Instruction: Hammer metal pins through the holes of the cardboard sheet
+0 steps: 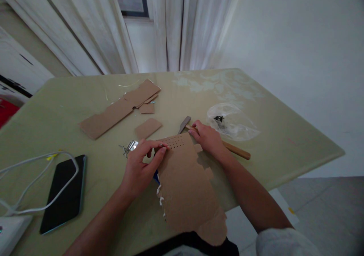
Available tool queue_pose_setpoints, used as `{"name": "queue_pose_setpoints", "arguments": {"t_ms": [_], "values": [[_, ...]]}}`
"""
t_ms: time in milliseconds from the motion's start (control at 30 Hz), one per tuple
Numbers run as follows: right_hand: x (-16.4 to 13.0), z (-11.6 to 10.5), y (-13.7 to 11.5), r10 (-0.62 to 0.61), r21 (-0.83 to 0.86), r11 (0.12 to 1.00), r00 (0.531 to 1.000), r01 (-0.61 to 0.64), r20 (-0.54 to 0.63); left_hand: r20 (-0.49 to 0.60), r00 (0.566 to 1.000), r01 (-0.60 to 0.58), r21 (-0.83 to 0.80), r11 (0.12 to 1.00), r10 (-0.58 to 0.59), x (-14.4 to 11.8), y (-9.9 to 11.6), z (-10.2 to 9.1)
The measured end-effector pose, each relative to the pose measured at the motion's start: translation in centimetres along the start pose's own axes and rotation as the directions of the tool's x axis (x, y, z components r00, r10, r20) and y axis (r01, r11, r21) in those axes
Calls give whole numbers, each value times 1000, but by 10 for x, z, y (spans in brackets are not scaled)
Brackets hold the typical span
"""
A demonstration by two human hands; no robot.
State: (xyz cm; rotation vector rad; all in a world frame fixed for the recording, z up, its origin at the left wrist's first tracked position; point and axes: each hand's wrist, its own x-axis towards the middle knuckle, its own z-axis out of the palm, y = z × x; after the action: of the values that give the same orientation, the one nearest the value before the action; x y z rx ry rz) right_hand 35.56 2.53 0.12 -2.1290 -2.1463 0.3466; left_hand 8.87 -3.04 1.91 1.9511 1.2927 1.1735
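Observation:
A torn piece of cardboard with rows of small holes punched near its far edge lies before me, its near end reaching past the table edge. My left hand rests at the far left corner of the cardboard, thumb and forefinger pinched together beside the holes; whatever is between the fingertips is too small to make out. To the right, my right hand is closed around the wooden handle of a hammer, close to its metal head. A little pile of nails lies just beyond my left hand, partly hidden by it.
Long cardboard strips and a small cardboard piece lie farther back. A clear plastic bag with small black pieces is at the right. On the left are a phone, a white cable and a white box.

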Motion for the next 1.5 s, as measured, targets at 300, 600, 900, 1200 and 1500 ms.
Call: {"name": "queue_pose_setpoints", "arguments": {"t_ms": [300,600,900,1200,1500], "values": [[-1,-2,-1,10,10,1000,1000,-10,13,-15,996,-88,-21,996,88,0,-2,0],[-2,-3,-2,12,5,1000,1000,-12,23,5,988,-152,-25,988,152,2,0,0],[-2,-4,0,-21,-6,1000,999,21,31,-18,998,-65,-35,997,65,0,-2,0],[-2,-4,0,-25,10,1000,999,24,39,-14,1000,-19,-58,998,18,0,-4,1],[-4,-8,-2,-20,11,1000,998,20,60,-20,997,-72,-52,996,71,0,-4,1]]}}
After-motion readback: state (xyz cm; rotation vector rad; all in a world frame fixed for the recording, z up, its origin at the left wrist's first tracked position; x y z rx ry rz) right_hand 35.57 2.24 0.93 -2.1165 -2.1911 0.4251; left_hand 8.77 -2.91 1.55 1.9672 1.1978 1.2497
